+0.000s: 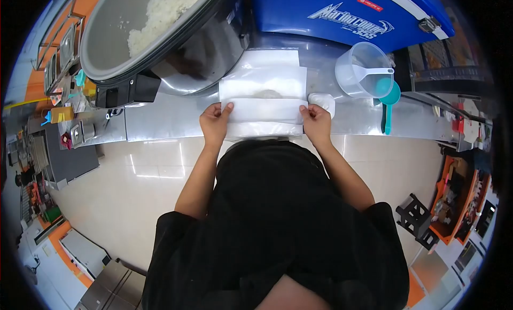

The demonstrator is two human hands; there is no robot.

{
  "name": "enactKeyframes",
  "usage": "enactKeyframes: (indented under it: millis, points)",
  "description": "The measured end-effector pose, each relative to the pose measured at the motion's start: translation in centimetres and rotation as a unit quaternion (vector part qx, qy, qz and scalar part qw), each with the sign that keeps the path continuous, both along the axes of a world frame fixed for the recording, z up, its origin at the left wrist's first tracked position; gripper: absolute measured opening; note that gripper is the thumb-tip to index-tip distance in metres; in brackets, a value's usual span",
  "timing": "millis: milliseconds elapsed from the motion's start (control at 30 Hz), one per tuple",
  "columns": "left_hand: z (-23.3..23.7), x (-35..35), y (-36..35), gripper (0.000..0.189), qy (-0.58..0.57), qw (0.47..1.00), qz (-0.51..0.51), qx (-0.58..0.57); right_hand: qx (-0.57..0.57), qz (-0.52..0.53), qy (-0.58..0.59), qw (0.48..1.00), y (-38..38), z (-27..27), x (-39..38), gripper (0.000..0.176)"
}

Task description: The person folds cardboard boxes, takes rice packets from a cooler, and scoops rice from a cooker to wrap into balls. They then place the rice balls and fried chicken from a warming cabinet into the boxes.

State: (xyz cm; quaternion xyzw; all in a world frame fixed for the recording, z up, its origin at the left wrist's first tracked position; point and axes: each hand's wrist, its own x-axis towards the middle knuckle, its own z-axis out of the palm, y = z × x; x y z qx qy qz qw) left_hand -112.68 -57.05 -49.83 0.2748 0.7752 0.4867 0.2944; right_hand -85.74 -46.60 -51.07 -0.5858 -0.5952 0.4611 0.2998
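A sheet of white wrapping paper [262, 111] lies on the steel counter in front of me, its near part folded up and over. Just beyond the fold, a low pale rounded lump [269, 94] shows; I cannot make out what it is. My left hand [214, 123] pinches the fold's left end between thumb and fingers. At the right end, my right hand [317, 124] pinches the same fold. A small white bundle [324, 101] rests against the far side of my right hand. Under the folded sheet, more white sheets or plastic [264, 130] reach the counter's near edge.
A large pot [99, 37] of white rice [160, 21] stands at the far left. Behind the counter's right half sits a blue cooler [299, 16]. Before it are a clear plastic tub [346, 69], a white-handled scoop [374, 71] and a teal scoop [388, 115].
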Motion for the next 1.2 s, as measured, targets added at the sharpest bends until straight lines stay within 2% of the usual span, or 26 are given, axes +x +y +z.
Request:
enactKeyframes:
  millis: [67,100,133,167,233,267,367,400,500,600,700,800,900,1000,1100,1200]
  points:
    - [0.7,1.2,0.1,0.022,0.063,0.996,0.056,0.033,-0.006,-0.007,-0.009,1.0,0.2,0.0,-0.2,0.025]
    - [1.1,1.4,0.0,0.025,0.193,0.978,-0.011,0.082,-0.01,-0.011,-0.014,1.0,0.1,0.1,-0.2,0.025]
    - [1.6,1.6,-0.2,0.028,0.319,0.936,-0.078,0.13,-0.016,-0.011,-0.02,1.0,0.2,0.3,-0.3,0.024]
    - [2.0,1.8,-0.3,0.032,0.437,0.871,-0.141,0.173,-0.023,-0.01,-0.025,0.999,0.2,0.7,-0.3,0.024]
    - [2.9,2.9,-0.2,0.039,0.463,0.777,-0.402,0.142,-0.025,-0.011,-0.025,0.999,0.2,1.1,-0.4,0.025]
    - [3.6,3.7,0.2,0.045,0.455,0.75,-0.464,0.127,-0.021,-0.013,-0.019,1.0,0.3,1.1,-0.5,0.025]
    - [2.6,4.7,0.9,0.055,0.429,0.771,-0.467,0.053,0.003,0.01,-0.051,0.999,0.7,1.3,-0.6,0.025]
    - [1.9,4.6,1.0,0.061,0.458,0.759,-0.462,0.032,0.012,0.02,-0.07,0.997,0.8,1.4,-0.6,0.024]
    - [1.9,4.8,1.0,0.067,0.482,0.753,-0.448,0.023,0.032,0.084,-0.197,0.976,1.4,3.6,-0.6,0.025]
    - [2.2,5.0,1.1,0.074,0.456,0.766,-0.454,0.013,0.185,0.046,-0.163,0.968,1.3,6.3,-1.8,0.032]
    - [2.5,4.9,1.2,0.077,0.474,0.752,-0.459,0.0,0.286,0.107,-0.166,0.938,3.6,8.0,-2.9,0.042]
    - [3.0,4.8,1.5,0.078,0.47,0.744,-0.475,0.001,0.309,0.204,-0.202,0.907,7.2,7.4,-5.0,0.043]
    - [3.3,5.0,1.8,0.078,0.494,0.73,-0.472,-0.006,0.388,0.277,-0.263,0.839,9.9,3.7,-7.3,0.04]
    - [3.8,5.0,1.9,0.082,0.473,0.741,-0.476,0.001,0.353,0.339,-0.327,0.808,11.2,2.4,-8.8,0.041]
    - [4.5,4.6,2.0,0.079,0.434,0.772,-0.462,0.055,0.285,0.377,-0.381,0.794,12.0,2.8,-9.4,0.032]
    - [5.7,3.2,3.1,0.072,0.395,0.813,-0.411,0.12,0.293,0.411,-0.311,0.806,12.1,4.2,-8.5,0.012]
